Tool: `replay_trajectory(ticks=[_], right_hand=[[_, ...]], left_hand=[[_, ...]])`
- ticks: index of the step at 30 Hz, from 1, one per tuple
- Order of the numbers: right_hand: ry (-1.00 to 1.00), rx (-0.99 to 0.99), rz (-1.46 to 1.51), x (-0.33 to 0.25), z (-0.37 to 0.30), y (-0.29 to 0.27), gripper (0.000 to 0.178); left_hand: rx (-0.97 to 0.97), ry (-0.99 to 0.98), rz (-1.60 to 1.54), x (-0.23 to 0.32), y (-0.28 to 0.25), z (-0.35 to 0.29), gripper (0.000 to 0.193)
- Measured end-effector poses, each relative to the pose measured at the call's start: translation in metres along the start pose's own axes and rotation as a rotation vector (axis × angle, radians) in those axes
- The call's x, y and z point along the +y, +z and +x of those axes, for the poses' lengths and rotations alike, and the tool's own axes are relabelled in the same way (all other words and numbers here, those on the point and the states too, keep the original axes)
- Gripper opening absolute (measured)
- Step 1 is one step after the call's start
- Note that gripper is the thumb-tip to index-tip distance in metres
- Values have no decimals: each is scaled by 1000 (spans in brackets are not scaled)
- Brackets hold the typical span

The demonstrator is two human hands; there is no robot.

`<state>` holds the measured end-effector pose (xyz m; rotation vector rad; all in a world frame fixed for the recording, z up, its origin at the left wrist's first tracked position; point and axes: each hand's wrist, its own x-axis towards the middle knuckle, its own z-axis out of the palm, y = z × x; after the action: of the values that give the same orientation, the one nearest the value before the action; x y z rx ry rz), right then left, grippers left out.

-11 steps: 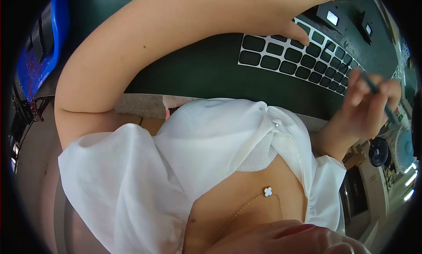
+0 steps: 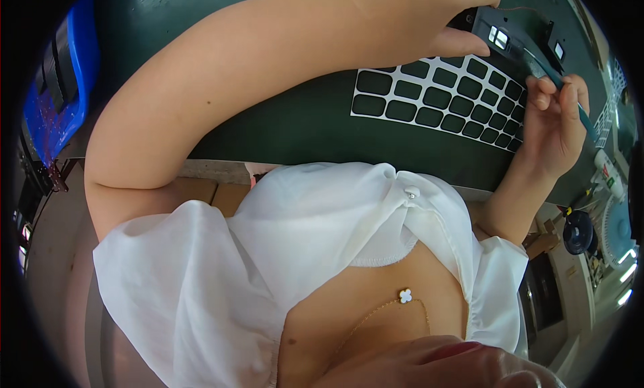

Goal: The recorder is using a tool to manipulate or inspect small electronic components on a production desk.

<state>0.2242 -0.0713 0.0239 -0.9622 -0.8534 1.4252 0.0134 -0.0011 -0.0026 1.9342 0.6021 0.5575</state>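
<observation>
at the upper right of the dark green desk [image 2: 282,123], a black part [image 2: 493,20] with a bright window [image 2: 498,37] in its face sits between the 2 hands, just beyond a white lattice sheet [image 2: 433,107]. the left hand [image 2: 456,16] reaches across from the side, its thumb stretched along the near edge of the part; the other fingers are mostly hidden, so i cannot tell how firmly they hold. the right hand [image 2: 557,120] is narrow, fingers pinched round a slender teal tool [image 2: 554,75] whose tip points at the part; whether it touches, i cannot tell.

for a good result here, the left hand should probably bear down just enough to stop the part sliding, with the thumb clear of the tool's path. the tool is best worked at a low angle, in small, light strokes, since a slip could mark the window. a forearm braced on the desk would likely calm the tip. care is due around the 2nd black part [image 2: 551,42], which lies near the tool, and the loose-looking sheet, which a wrist could drag.
</observation>
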Motion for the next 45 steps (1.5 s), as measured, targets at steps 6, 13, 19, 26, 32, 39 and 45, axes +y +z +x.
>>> replay_trajectory(ticks=[6, 13, 19, 26, 32, 39, 45], right_hand=[[-5, 1, -98, -5, 10, -7, 13], [-16, -16, -105, -6, 16, -15, 15], [-6, -30, -113, -3, 15, -19, 15], [-11, -12, -120, -3, 6, 6, 14], [-10, 2, -129, -4, 5, 9, 14], [-11, 8, -150, -4, 4, 10, 13], [-19, 12, -169, -4, 4, 12, 12]], left_hand=[[-33, -13, 12, 1, -12, 7, 25], [-43, -45, 14, 2, -7, 17, 25], [-32, -99, 15, 3, -2, 15, 24], [-43, -160, 6, 12, -12, -3, 24], [-50, -203, 5, 18, -15, -7, 24], [-54, -254, 3, 18, -18, -7, 24], [-56, -299, 2, 21, -19, -8, 24]])
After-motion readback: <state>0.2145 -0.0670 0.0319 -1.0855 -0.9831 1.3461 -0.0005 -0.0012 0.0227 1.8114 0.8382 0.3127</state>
